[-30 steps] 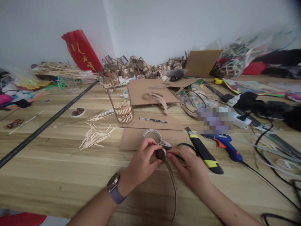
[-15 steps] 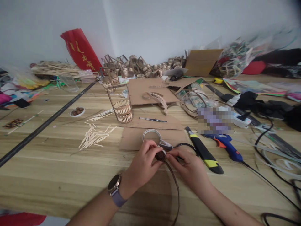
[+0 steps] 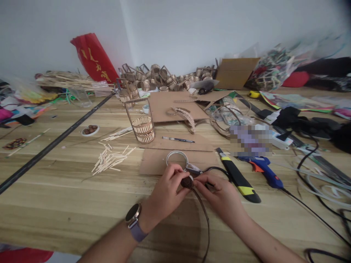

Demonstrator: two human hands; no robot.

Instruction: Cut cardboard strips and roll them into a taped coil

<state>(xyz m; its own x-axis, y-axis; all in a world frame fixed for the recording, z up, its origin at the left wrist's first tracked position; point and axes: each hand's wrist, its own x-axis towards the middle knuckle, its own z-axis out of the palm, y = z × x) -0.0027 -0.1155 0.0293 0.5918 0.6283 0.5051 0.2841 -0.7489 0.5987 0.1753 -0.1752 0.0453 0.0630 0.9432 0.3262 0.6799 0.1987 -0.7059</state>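
Between the thumb and fingers of my left hand (image 3: 166,190) is a small round dark brown nut-like ball (image 3: 186,182), with a bit of white at its upper right. My right hand (image 3: 219,191) pinches at the ball's right side, on what looks like the end of a thin brown strip (image 3: 207,223). From there the strip curves down past the bottom of the view. The fingertips hide where strip and ball meet. Just beyond the hands lie a pale ring (image 3: 166,159) like a tape roll and dark-handled scissors (image 3: 193,168), partly covered by the right hand.
A black-and-yellow cutter (image 3: 237,177) and a blue glue gun (image 3: 265,171) with its cord lie to the right. Leftward are loose sticks (image 3: 111,159), a slatted basket (image 3: 144,129) and a dish of brown balls (image 3: 83,134). Cardboard (image 3: 161,109) and a pen (image 3: 178,139) lie beyond.
The ball has turned slightly in my fingers and less of its white part shows. The hanging strip has swung a little to the right. Both hands keep nearly the same place.
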